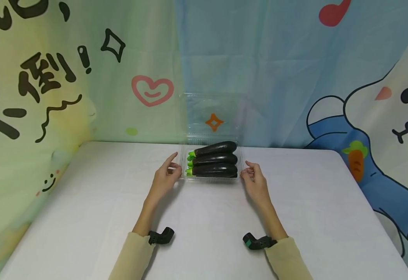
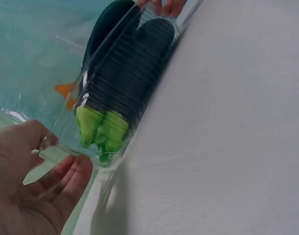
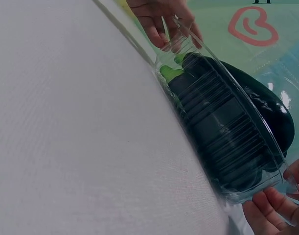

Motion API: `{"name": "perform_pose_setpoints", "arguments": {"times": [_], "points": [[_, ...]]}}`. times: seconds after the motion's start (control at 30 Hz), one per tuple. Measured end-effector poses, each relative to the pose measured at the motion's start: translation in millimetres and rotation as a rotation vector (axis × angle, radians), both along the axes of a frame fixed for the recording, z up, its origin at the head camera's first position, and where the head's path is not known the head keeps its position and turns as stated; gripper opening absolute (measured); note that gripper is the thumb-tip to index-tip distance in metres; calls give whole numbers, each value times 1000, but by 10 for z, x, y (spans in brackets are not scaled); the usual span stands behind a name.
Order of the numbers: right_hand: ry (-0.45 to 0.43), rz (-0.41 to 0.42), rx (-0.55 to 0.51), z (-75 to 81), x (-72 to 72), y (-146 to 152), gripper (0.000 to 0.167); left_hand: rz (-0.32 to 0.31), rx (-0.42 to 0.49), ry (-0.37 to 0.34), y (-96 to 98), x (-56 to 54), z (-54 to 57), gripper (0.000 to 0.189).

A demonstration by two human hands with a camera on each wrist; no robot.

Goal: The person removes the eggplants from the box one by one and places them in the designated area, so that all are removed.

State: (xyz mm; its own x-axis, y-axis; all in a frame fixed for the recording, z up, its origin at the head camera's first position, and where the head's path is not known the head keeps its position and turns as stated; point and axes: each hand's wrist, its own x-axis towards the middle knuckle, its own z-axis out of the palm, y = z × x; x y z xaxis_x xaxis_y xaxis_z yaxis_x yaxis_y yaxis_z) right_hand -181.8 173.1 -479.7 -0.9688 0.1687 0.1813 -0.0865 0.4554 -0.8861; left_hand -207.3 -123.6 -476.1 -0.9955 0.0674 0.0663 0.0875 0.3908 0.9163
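Three glossy, near-black eggplants (image 1: 215, 170) lie side by side in a clear plastic clamshell box (image 1: 183, 159), green stem ends toward the left. Its transparent lid (image 1: 200, 102) stands raised behind them. My left hand (image 1: 166, 177) holds the box's left end; in the left wrist view the thumb is at the rim and curled fingers are at the end wall. At the opposite end, my right hand (image 1: 257, 186) pinches the rim between thumb and fingers, as the right wrist view shows. The ribbed front wall (image 3: 222, 122) faces me.
A white-covered table (image 1: 204, 225) extends in front of and beside the box. Close behind its far edge hangs a printed cloth backdrop (image 1: 281, 77). Each wrist wears a black camera mount (image 1: 162, 236).
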Motion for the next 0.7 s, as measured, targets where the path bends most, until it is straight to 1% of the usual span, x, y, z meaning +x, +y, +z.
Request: {"name": "perform_pose_setpoints", "arguments": {"times": [0.07,0.13,0.23,0.27,0.37,0.47,0.5,0.6,0.7], "points": [[-18,-2,-2,-2,-21,9,42,-11,-23,9,2,-29,15,54],[-62,6,4,-11,-53,27,44,-15,-48,19,12,-50,22,53],[-119,38,28,-14,-84,68,49,-5,-64,32,33,-64,16,51],[-125,59,44,-17,-91,85,52,-1,-69,37,41,-63,10,51],[-107,126,105,-11,-98,121,58,7,-91,73,63,-53,-8,49],[-58,171,179,-18,-117,139,61,18,-124,119,82,-50,-11,47],[-48,175,197,-16,-124,139,60,20,-137,134,88,-54,-9,46],[-37,170,230,-14,-161,134,56,24,-152,147,98,-71,13,44],[-41,160,201,13,-221,118,44,23,-141,137,96,-97,33,42]]}}
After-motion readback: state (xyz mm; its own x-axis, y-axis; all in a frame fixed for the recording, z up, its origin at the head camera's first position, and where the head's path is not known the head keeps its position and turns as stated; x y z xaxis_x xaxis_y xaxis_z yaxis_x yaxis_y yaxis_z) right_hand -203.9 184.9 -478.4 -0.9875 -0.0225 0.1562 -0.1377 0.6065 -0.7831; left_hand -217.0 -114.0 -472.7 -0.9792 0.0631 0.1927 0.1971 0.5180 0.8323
